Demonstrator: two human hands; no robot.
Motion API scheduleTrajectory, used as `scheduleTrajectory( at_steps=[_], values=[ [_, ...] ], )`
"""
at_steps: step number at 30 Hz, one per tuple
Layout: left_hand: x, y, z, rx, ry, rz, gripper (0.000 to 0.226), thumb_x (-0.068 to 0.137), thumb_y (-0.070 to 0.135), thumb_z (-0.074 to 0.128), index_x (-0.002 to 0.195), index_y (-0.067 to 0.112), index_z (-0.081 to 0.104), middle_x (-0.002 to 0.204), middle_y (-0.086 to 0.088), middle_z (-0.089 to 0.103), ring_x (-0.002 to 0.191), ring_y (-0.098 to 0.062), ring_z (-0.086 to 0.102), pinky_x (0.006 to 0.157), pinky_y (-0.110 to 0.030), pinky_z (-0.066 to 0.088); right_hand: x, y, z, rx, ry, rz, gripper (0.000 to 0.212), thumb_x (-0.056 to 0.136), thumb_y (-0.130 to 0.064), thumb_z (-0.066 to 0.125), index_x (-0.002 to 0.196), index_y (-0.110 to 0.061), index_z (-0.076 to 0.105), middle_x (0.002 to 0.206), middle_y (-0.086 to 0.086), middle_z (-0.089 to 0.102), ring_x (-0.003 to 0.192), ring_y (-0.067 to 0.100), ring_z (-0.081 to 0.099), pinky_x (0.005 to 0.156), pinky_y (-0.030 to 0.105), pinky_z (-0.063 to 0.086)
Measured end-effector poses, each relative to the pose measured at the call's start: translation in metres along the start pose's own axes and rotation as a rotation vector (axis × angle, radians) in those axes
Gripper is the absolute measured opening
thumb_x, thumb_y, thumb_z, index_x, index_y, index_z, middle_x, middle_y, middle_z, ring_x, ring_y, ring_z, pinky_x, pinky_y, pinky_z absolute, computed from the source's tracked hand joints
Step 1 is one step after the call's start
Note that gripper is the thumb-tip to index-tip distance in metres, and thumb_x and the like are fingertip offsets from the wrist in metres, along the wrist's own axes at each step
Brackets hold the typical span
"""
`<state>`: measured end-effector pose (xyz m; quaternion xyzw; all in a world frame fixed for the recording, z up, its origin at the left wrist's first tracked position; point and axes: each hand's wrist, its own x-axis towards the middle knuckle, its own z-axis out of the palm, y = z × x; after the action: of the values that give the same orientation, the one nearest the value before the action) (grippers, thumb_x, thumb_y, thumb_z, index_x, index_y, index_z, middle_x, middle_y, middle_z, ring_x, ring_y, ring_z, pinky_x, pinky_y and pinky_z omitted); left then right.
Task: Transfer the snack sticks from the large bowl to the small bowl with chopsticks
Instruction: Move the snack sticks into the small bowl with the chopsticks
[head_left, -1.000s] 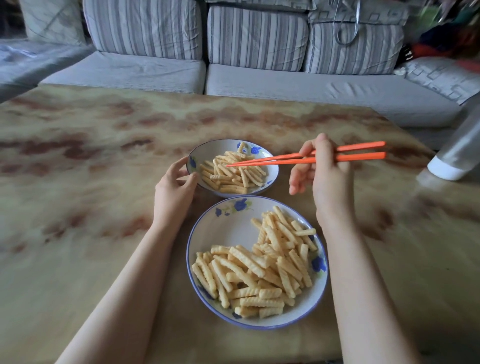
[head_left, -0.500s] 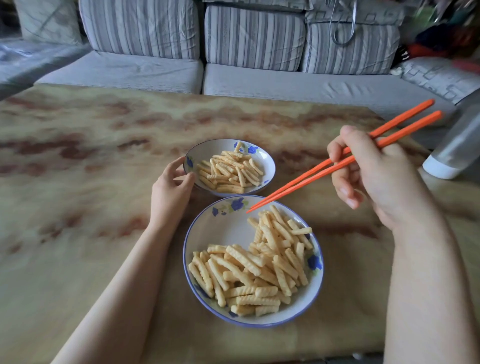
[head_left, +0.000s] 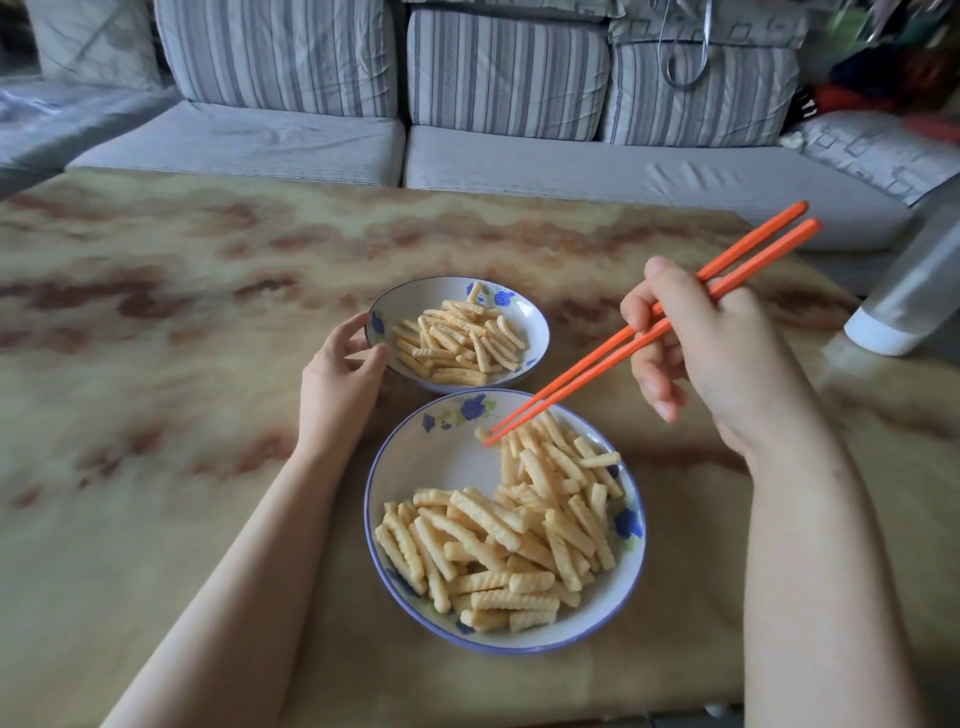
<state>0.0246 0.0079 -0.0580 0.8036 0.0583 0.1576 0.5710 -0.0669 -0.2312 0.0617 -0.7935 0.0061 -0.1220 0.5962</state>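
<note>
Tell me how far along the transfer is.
Done: the small bowl holds a heap of snack sticks. In hand: the right hand holds orange chopsticks, tips at a stick in the large bowl; the left hand grips the small bowl's rim. Left: the big pile there.

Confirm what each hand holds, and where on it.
Right hand grips the orange chopsticks on their upper half, tips at the snack sticks in the large bowl. Left hand holds the small bowl by its left rim.
</note>
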Motion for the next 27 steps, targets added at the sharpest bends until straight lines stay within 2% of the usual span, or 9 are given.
scheduleTrajectory(
  at_steps=[3,6,9,12,17,23,27],
  values=[
    [0.0,0.0,0.0,-0.008,-0.004,-0.007,0.039,0.09,0.017,0.057,0.128,0.026,0.059,0.101,0.004,0.068,0.062,0.002,0.062,0.061,-0.004,0.044,0.002,-0.001,0.006,0.123,0.07,-0.03,0.042,0.101,-0.027,0.036,0.063,-0.012,0.048,0.034,0.004,0.041,0.029,0.022,0.033,0.036,0.022,0.025],
    [-0.001,0.0,0.0,-0.023,-0.006,-0.015,0.04,0.089,0.017,0.057,0.128,0.027,0.059,0.103,0.003,0.069,0.068,-0.009,0.064,0.066,-0.014,0.048,0.005,0.001,0.014,0.272,0.141,-0.055,0.041,0.101,-0.022,0.035,0.062,-0.013,0.046,0.037,0.001,0.042,0.028,0.02,0.034,0.037,0.021,0.024],
    [-0.001,0.0,0.001,-0.025,-0.006,-0.021,0.04,0.089,0.017,0.057,0.128,0.027,0.059,0.101,0.004,0.068,0.065,-0.009,0.063,0.058,-0.009,0.047,0.009,0.005,0.024,0.405,0.221,-0.062,0.041,0.101,-0.019,0.035,0.062,-0.014,0.046,0.041,-0.002,0.047,0.028,0.017,0.035,0.037,0.025,0.023],
    [0.0,0.0,0.001,-0.024,-0.004,-0.025,0.041,0.089,0.019,0.057,0.128,0.028,0.059,0.102,0.004,0.068,0.072,-0.014,0.065,0.065,-0.015,0.048,0.013,0.008,0.037,0.48,0.288,-0.058,0.04,0.102,-0.019,0.034,0.064,-0.013,0.046,0.04,-0.003,0.047,0.028,0.016,0.037,0.04,0.031,0.02],
    [0.001,-0.002,0.001,-0.021,-0.004,-0.024,0.041,0.089,0.02,0.057,0.128,0.027,0.059,0.104,0.003,0.069,0.081,-0.017,0.067,0.071,-0.019,0.049,0.021,0.021,0.06,0.444,0.307,-0.048,0.038,0.103,-0.023,0.034,0.07,-0.011,0.047,0.038,0.003,0.047,0.03,0.02,0.042,0.037,0.022,0.027],
    [0.0,-0.001,0.001,-0.015,-0.009,-0.024,0.041,0.089,0.019,0.056,0.129,0.027,0.058,0.102,0.003,0.069,0.069,-0.009,0.064,0.063,-0.012,0.047,0.022,0.03,0.064,0.372,0.228,-0.088,0.037,0.103,-0.021,0.034,0.07,-0.011,0.047,0.04,0.007,0.05,0.033,0.023,0.047,0.038,0.023,0.029],
    [0.0,-0.001,0.001,-0.029,-0.009,-0.031,0.041,0.088,0.02,0.057,0.129,0.028,0.059,0.103,0.003,0.07,0.076,-0.015,0.067,0.077,-0.027,0.053,0.019,0.019,0.045,0.34,0.203,-0.077,0.039,0.103,-0.024,0.034,0.068,-0.012,0.047,0.037,0.003,0.048,0.03,0.02,0.042,0.039,0.024,0.026]
  ],
)
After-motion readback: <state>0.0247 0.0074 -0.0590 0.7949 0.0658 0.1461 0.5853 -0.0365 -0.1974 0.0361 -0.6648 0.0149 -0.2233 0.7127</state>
